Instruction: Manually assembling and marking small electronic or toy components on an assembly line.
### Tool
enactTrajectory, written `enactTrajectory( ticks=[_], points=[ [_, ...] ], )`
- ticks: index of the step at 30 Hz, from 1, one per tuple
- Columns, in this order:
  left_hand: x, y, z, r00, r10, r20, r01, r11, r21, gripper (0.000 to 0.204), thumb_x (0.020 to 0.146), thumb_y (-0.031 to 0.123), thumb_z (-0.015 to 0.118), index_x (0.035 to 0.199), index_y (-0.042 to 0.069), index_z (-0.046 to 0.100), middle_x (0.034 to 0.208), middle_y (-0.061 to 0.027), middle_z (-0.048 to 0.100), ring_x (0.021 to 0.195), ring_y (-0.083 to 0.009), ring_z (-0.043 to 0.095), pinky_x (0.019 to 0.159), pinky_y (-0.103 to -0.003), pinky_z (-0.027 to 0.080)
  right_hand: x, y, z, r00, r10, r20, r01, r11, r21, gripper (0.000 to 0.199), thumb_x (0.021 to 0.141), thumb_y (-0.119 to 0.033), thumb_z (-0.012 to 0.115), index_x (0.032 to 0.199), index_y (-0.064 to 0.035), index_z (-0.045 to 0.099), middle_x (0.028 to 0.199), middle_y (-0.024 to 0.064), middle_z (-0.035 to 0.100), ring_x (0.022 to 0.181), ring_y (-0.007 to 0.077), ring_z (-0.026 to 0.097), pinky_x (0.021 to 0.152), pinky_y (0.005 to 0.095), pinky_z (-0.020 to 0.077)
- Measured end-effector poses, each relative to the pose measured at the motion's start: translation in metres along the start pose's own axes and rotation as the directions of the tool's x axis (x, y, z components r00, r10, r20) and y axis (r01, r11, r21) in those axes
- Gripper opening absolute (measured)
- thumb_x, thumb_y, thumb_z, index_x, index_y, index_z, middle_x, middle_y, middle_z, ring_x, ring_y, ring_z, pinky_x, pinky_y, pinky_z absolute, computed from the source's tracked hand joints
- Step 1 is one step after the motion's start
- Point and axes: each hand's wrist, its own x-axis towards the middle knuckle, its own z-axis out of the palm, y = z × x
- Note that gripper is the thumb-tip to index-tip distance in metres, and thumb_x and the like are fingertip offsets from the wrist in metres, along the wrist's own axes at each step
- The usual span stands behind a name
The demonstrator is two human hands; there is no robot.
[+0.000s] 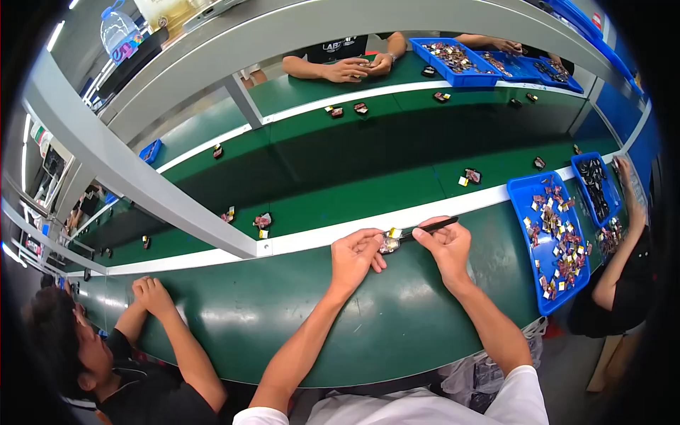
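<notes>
The left hand [356, 258] pinches a small labelled assembly [389, 245] between thumb and fingertips, just above the green surface [425, 319] near its white edge rail [453, 207]. The right hand [445, 248] grips a slim black tool [440, 225] between thumb and fingers, its inner end reaching the assembly; whether it touches cannot be told at this scale. The step in hand looks like fine work on this one piece, the left hand acting as the clamp and the right guiding the tool. The next move would seem to call for a steady left pinch and a small, controlled motion of the tool, clear of the yellow-and-white label [394, 232]. To the right, a blue tray [526, 193] carries many similar labelled pieces, and a smaller blue tray [585, 193] beyond it holds black parts. Beyond the rail, more pieces [472, 175] lie on the green belt [368, 198].
</notes>
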Motion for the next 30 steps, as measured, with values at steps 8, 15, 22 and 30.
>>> enactTrajectory(
  ticks=[8,15,22,30],
  points=[
    [-0.004,-0.005,0.005,0.997,0.03,-0.07,-0.03,1.0,0.0,0.021,0.098,0.004,0.062,0.111,-0.012,0.065,0.082,-0.0135,0.069,0.057,-0.0168,0.066,0.048,-0.026,0.053,-0.017,-0.007,0.007,0.993,-0.073,0.093,0.087,0.985,-0.151,0.015,0.082,-0.001,0.082,0.091,0.0031,0.071,0.069,-0.0053,0.062,0.052,-0.0037,0.038,0.046,0.0176,0.0261],
    [-0.005,-0.006,0.01,0.994,0.053,-0.093,-0.05,0.998,0.038,0.02,0.099,0.004,0.061,0.111,-0.012,0.064,0.08,-0.0139,0.069,0.057,-0.0158,0.066,0.049,-0.025,0.053,-0.016,-0.004,0.003,0.994,-0.103,0.038,0.109,0.965,-0.238,0.015,0.081,-0.003,0.084,0.089,0.0029,0.072,0.068,-0.0058,0.06,0.051,-0.0033,0.036,0.045,0.0183,0.0243],
    [-0.005,-0.003,0.013,0.994,0.065,-0.085,-0.059,0.996,0.073,0.021,0.099,0.004,0.06,0.112,-0.012,0.064,0.081,-0.0136,0.069,0.058,-0.0153,0.066,0.049,-0.025,0.053,-0.016,-0.007,0.004,0.998,-0.06,0.007,0.061,0.974,-0.217,0.016,0.081,-0.004,0.084,0.09,0.003,0.072,0.065,-0.0068,0.058,0.051,-0.0031,0.033,0.045,0.0194,0.0219],
    [-0.007,-0.003,0.016,0.995,0.076,-0.062,-0.068,0.99,0.122,0.02,0.099,0.003,0.06,0.112,-0.012,0.064,0.081,-0.0127,0.069,0.058,-0.0147,0.066,0.05,-0.025,0.053,-0.015,-0.005,0.006,0.999,0.014,0.031,-0.01,0.991,-0.136,0.013,0.083,0.0,0.081,0.092,0.0041,0.071,0.075,0.0002,0.068,0.057,-0.0027,0.044,0.048,0.0177,0.0297]
  ],
)
